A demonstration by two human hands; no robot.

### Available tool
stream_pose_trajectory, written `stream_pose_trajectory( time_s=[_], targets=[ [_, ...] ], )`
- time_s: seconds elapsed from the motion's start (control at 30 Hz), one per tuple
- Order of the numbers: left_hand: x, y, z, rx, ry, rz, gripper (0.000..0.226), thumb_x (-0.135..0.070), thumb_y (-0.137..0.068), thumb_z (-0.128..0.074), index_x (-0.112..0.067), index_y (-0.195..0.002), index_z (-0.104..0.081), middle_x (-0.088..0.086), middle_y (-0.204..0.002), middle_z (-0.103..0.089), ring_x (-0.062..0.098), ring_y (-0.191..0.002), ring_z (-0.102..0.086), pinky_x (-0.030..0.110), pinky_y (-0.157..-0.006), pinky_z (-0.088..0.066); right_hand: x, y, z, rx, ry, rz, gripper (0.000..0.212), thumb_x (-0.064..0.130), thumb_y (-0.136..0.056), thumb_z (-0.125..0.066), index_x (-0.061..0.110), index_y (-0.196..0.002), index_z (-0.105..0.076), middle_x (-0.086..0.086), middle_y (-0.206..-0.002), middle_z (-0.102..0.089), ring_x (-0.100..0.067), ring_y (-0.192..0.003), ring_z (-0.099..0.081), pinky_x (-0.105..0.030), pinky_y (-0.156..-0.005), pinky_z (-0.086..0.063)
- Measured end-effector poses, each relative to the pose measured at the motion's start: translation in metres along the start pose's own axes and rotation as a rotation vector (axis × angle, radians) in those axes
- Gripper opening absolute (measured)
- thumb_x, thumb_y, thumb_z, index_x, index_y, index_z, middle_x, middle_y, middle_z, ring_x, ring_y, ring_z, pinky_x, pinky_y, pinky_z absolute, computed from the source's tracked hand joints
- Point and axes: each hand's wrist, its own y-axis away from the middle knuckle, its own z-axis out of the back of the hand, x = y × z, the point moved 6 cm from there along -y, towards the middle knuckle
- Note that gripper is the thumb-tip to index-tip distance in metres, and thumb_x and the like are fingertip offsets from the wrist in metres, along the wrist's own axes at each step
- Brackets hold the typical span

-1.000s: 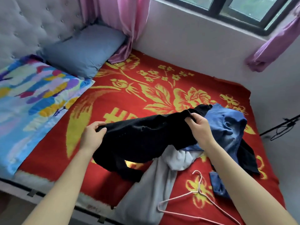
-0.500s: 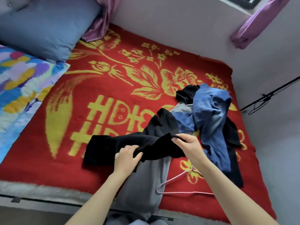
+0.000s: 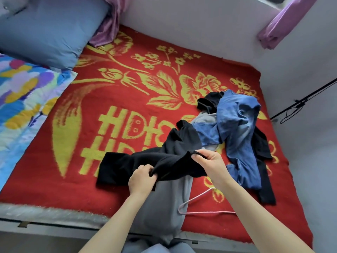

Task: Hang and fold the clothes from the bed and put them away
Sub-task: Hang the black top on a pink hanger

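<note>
The bed fills most of the frame, covered by a red blanket (image 3: 127, 99) with yellow flowers and characters. All the loose clothing lies on it, toward the lower centre and right.

The left hand (image 3: 141, 177), at lower centre, has its fingers curled and clamped on a bunched edge of a black garment (image 3: 124, 165). The right hand (image 3: 209, 162), just to the right and slightly higher, pinches another edge of the same garment between thumb and fingers. The cloth is drawn up between the two hands, while its left part lies flat on the blanket and another part trails up toward the pile at right.

Under the black garment, a grey garment (image 3: 164, 207) runs down over the near edge of the bed to the bottom of the frame. Right of the hands lies a crumpled blue denim garment (image 3: 237, 125), resting on a second dark garment (image 3: 262, 145) that sticks out above and below it. A pink wire hanger (image 3: 207, 213) lies on the blanket beside the grey garment, partly hidden by the right forearm.

In the upper left a blue-grey pillow (image 3: 47, 30) sits at the head of the bed, with a multicoloured quilt (image 3: 20, 92) below it along the left edge. A pink curtain (image 3: 109, 24) hangs down to the blanket beside the pillow, and a purple curtain (image 3: 279, 21) shows at upper right.
</note>
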Motion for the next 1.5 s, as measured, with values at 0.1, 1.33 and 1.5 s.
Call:
stream_pose_trajectory(
  time_s=[0.1, 1.33, 1.5],
  targets=[
    [-0.001, 0.006, 0.004, 0.050, -0.058, -0.082, 0.026, -0.026, -0.086, -0.057, -0.024, -0.111, -0.061, -0.005, -0.104, -0.064, 0.018, -0.096, -0.060, 0.029, -0.074, -0.046, -0.001, -0.004, 0.009, -0.081, -0.006, -0.003, 0.029, 0.002, -0.086, -0.062, 0.022, -0.069, -0.073, 0.005, -0.067, -0.070, -0.005, -0.067, -0.065, -0.018, -0.062, -0.051],
    [-0.053, 0.001, -0.113, -0.289, 0.275, 0.188, 0.020, -0.013, -0.097, -0.047, -0.015, -0.081, -0.061, -0.006, -0.077, -0.060, -0.001, -0.072, -0.053, 0.006, -0.066, -0.040, -0.357, -0.054, 0.233, 0.125, 0.745, -0.678, 0.053, 0.043, -0.090, -0.054, 0.006, -0.127, -0.049, -0.020, -0.132, -0.051, -0.036, -0.124, -0.046, -0.041, -0.101, -0.038],
    [-0.052, 0.011, -0.109, -0.330, 0.244, 0.230, 0.021, -0.013, -0.096, -0.048, -0.018, -0.080, -0.061, -0.006, -0.078, -0.061, 0.002, -0.075, -0.055, 0.016, -0.069, -0.042, -0.366, -0.061, 0.224, 0.106, 1.050, -0.697, 0.069, 0.066, -0.086, -0.042, 0.015, -0.131, -0.047, -0.014, -0.138, -0.042, -0.032, -0.129, -0.039, -0.045, -0.102, -0.031]
  ],
)
